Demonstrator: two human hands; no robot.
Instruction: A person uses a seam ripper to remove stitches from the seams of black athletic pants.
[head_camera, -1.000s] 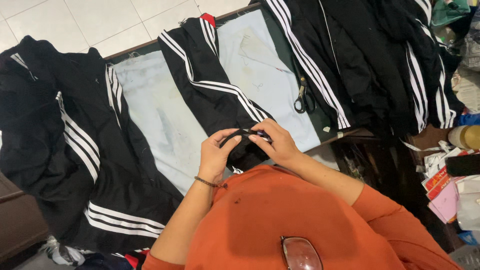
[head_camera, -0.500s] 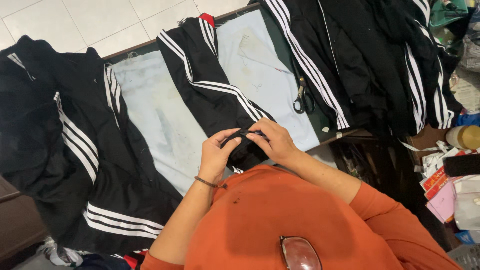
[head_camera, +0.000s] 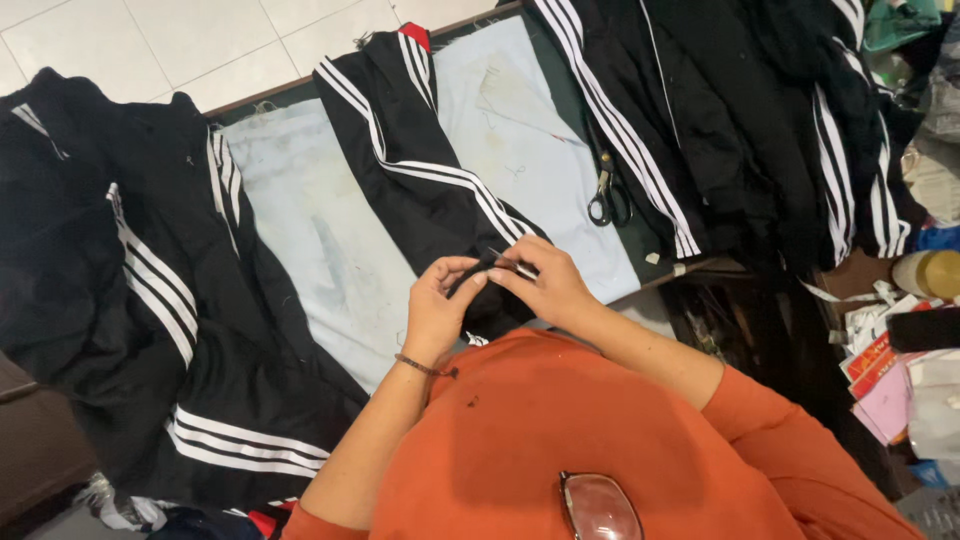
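a pale blue cloth (head_camera: 330, 230) covers the table, and black garments with white stripes lie all over it: a big heap (head_camera: 130, 320) at nine o'clock, a long striped piece (head_camera: 420, 170) running from twelve o'clock down to the centre, and another pile (head_camera: 740, 110) at two o'clock. a pair of scissors (head_camera: 608, 195) rests on the cloth at one o'clock, just beside that pile and well apart from the hands. at three o'clock sits a clutter of papers and small packets (head_camera: 890, 370). the person's orange shirt (head_camera: 560, 440) fills the view at six o'clock, with glasses (head_camera: 598, 505) hanging at its front. nothing stands between the hands and the striped piece. the left hand (head_camera: 438, 310), a thin band on its wrist, pinches the near end of the striped piece between thumb and fingers, narrowly closed on the black fabric. the right hand (head_camera: 548, 285) meets it from three o'clock, fingers closed tight on a small thin tool (head_camera: 510, 264) whose kind i cannot tell, its tip touching the same fabric edge.
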